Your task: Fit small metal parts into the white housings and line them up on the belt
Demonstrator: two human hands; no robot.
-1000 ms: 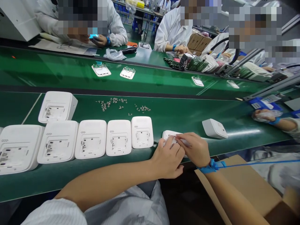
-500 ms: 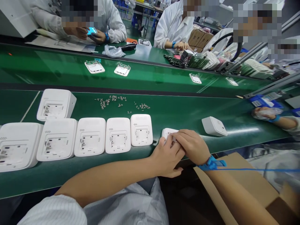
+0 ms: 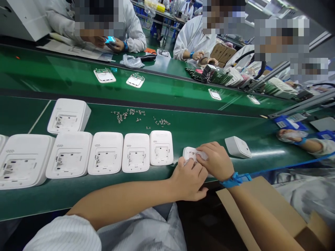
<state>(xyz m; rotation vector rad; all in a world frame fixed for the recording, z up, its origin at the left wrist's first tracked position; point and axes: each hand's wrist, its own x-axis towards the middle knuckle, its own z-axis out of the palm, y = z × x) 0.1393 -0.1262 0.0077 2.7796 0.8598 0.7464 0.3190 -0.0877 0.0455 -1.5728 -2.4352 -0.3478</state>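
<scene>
Both of my hands are over a small white housing (image 3: 187, 152) on the green bench. My left hand (image 3: 188, 177) rests against its near side with bent fingers; anything between its fingertips is hidden. My right hand (image 3: 216, 159) pinches a thin translucent piece (image 3: 203, 155), perhaps film or a bag, at the housing's right side. To the left stands a row of white housings with their recessed sides up, the nearest (image 3: 161, 148) close to the held one. Metal clips or springs show in the recesses of the left ones, such as this one (image 3: 69, 155).
Small metal parts (image 3: 132, 112) lie scattered behind the row. Another white housing (image 3: 238, 147) sits to the right. A raised green belt (image 3: 172, 89) carries open white parts. An open cardboard box (image 3: 264, 205) is below right. Another person's hand (image 3: 291, 135) is at the far right.
My right hand has drawn back a little, and the translucent piece now shows under its fingers. More of the small housing's top is visible. The camera view has shifted slightly.
</scene>
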